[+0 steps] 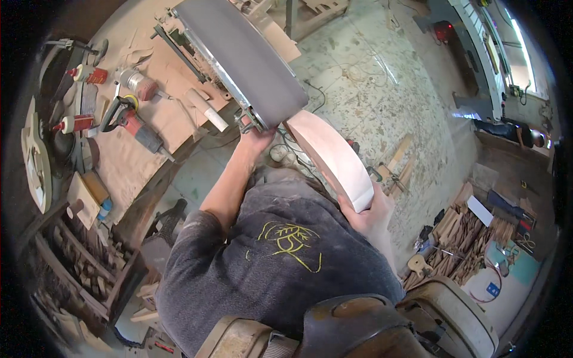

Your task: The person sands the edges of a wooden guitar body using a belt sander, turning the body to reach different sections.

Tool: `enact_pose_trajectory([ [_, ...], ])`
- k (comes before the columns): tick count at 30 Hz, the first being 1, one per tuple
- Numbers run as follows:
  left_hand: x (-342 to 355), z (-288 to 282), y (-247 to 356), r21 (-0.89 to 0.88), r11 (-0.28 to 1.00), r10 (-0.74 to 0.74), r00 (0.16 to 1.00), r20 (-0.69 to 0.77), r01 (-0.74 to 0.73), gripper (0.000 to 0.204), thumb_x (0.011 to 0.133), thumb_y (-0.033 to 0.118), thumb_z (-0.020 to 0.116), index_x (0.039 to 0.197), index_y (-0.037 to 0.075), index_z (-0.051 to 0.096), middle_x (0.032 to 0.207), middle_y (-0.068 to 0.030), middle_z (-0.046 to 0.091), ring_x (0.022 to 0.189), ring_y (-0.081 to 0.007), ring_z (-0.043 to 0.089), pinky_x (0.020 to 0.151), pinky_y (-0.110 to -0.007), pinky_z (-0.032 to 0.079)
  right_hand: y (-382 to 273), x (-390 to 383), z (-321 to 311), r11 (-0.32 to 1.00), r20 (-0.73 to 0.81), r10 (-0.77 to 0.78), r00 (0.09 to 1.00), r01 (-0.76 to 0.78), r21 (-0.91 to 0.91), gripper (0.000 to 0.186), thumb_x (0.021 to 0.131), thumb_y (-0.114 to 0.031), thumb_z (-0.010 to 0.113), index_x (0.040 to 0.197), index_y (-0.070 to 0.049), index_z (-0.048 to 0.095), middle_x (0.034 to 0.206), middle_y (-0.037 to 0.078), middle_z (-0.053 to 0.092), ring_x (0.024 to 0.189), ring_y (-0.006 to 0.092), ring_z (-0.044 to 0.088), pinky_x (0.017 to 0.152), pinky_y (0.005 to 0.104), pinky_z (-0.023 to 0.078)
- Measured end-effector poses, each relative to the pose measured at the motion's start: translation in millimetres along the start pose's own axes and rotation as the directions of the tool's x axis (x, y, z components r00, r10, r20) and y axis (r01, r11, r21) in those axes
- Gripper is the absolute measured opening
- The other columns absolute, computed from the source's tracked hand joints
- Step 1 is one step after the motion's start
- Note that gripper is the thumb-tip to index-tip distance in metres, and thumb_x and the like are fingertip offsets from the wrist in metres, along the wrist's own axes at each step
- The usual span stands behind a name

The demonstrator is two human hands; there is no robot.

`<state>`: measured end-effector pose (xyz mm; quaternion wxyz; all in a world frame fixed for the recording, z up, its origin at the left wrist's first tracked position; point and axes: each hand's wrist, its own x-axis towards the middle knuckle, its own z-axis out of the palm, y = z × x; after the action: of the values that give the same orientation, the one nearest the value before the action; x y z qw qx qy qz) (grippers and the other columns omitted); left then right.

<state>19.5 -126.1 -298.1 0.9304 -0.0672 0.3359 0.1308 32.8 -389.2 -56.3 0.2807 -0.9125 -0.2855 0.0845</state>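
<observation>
A curved, pale wooden piece [339, 156] reaches from the end of a belt sander [242, 59] back toward my body. Its far end meets or lies just under the rounded end of the grey sanding belt; the exact contact is hidden. My right hand [371, 213] is closed around the near end of the wood, thumb on its left side. Below the sander's left corner is my left hand [258, 141], next to the metal roller end. Its fingers disappear behind the machine, so what they touch cannot be seen.
A wooden workbench [173, 134] on the left carries an angle grinder [138, 126], a red power tool [143, 86] and red-capped bottles [77, 123]. Wood offcuts [456, 244] are piled at right. Cables cross the floor. Another person [516, 132] is at far right.
</observation>
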Motion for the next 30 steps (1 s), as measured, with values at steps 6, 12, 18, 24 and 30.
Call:
enact_pose_trajectory([
  [6, 2.5, 5.4, 5.6, 0.064, 0.998, 0.005, 1.0, 0.004, -0.005, 0.038, 0.097, 0.04, 0.053, 0.119, 0.012, 0.062, 0.115, -0.004, 0.067, 0.107, -0.0214, 0.064, 0.098, -0.04, 0.051, 3.8, 2.7, 9.8, 0.999, 0.028, 0.044, 0.999, -0.044, -0.011, 0.056, 0.07, -0.025, 0.086, 0.115, 0.001, 0.064, 0.09, 0.018, 0.073, 0.081, 0.0319, 0.074, 0.071, 0.0385, 0.058],
  [12, 10.2, 2.1, 6.8, 0.115, 0.993, 0.021, 1.0, -0.002, -0.021, 0.045, 0.1, 0.046, 0.048, 0.123, 0.009, 0.06, 0.12, -0.0078, 0.065, 0.11, -0.0249, 0.063, 0.097, -0.043, 0.052, 6.0, 11.6, 22.0, 0.999, 0.056, 0.034, 0.998, -0.035, 0.008, 0.056, 0.072, -0.026, 0.085, 0.117, -0.002, 0.063, 0.093, 0.019, 0.073, 0.083, 0.0327, 0.074, 0.073, 0.0397, 0.059],
  [18, 46.1, -57.1, 16.6, 0.602, 0.696, 0.285, 0.92, 0.268, -0.391, 0.06, 0.101, 0.056, 0.042, 0.133, 0.006, 0.054, 0.129, -0.0129, 0.061, 0.117, -0.0302, 0.061, 0.101, -0.047, 0.051, 24.3, 8.0, 50.3, 0.996, 0.057, 0.052, 0.997, -0.055, 0.065, 0.059, 0.074, -0.029, 0.084, 0.121, -0.003, 0.06, 0.093, 0.019, 0.072, 0.086, 0.0339, 0.073, 0.075, 0.0413, 0.058],
  [24, 14.8, 9.2, 9.5, 0.242, 0.967, 0.088, 0.996, -0.002, -0.085, 0.061, 0.1, 0.055, 0.044, 0.134, 0.005, 0.053, 0.13, -0.0134, 0.061, 0.118, -0.03, 0.061, 0.102, -0.048, 0.05, 35.7, 9.2, 63.2, 0.991, 0.065, 0.13, 0.989, -0.132, 0.028, 0.062, 0.073, -0.036, 0.084, 0.12, -0.002, 0.06, 0.09, 0.019, 0.072, 0.081, 0.0338, 0.073, 0.07, 0.0395, 0.058],
  [30, 9.5, 3.7, 7.4, 0.18, 0.981, 0.075, 0.997, -0.025, -0.07, 0.055, 0.098, 0.051, 0.05, 0.13, 0.007, 0.056, 0.123, -0.0124, 0.063, 0.11, -0.0289, 0.062, 0.099, -0.045, 0.051, 17.6, -7.6, 25.9, 0.994, -0.03, 0.11, 0.993, -0.111, -0.021, 0.064, 0.07, -0.034, 0.087, 0.118, 0.0, 0.062, 0.084, 0.018, 0.072, 0.076, 0.032, 0.073, 0.068, 0.038, 0.057],
])
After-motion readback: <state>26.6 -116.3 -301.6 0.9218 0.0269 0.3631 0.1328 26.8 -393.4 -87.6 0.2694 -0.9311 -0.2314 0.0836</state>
